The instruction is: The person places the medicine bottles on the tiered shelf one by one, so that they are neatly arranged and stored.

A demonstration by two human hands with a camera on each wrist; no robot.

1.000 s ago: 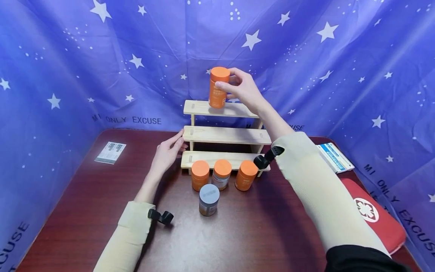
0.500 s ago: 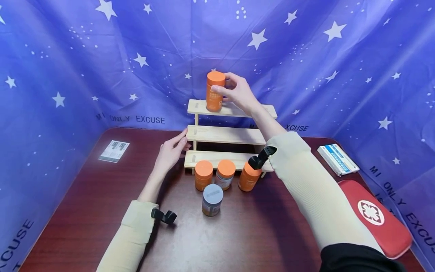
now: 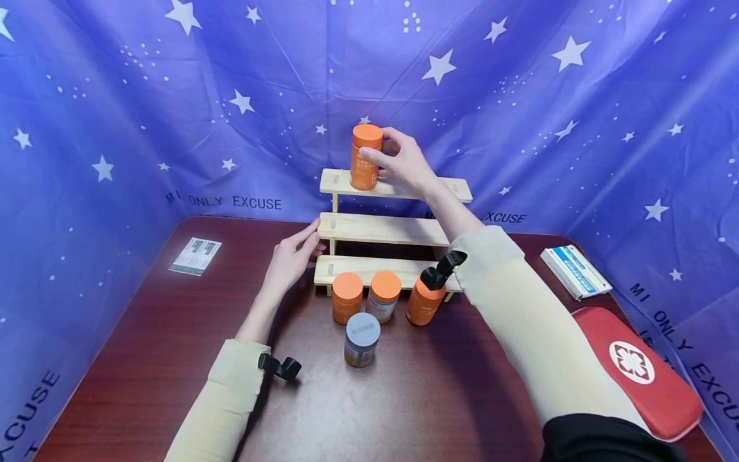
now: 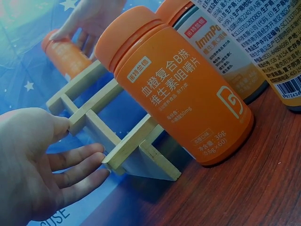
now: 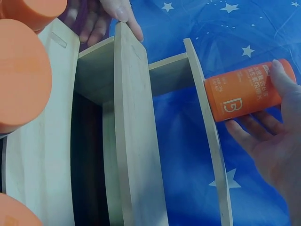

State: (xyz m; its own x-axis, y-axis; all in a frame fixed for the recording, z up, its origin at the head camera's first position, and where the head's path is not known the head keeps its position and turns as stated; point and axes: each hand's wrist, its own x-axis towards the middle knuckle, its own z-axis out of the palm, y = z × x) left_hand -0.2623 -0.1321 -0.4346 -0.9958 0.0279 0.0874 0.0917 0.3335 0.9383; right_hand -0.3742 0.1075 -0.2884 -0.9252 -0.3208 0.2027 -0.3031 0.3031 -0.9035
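Note:
My right hand grips an orange supplement bottle by its upper part, thumb in front. The bottle stands upright at the left part of the top tier of a three-step wooden rack; in the right wrist view its base meets the top board. Fingers fairly straight, my left hand touches the rack's left end. In the left wrist view its thumb is at the middle board's end, the fingertips near the bottom board. The middle and bottom boards carry nothing in view.
Before the rack stand an orange bottle, an orange-lidded grey jar, another orange bottle and a grey-lidded jar. A red case and white-blue box lie right; a printed card lies left.
The right hand has brought the orange bottle slightly left and down onto the top board. The left hand keeps its place at the rack's end; the head view has shifted a little.

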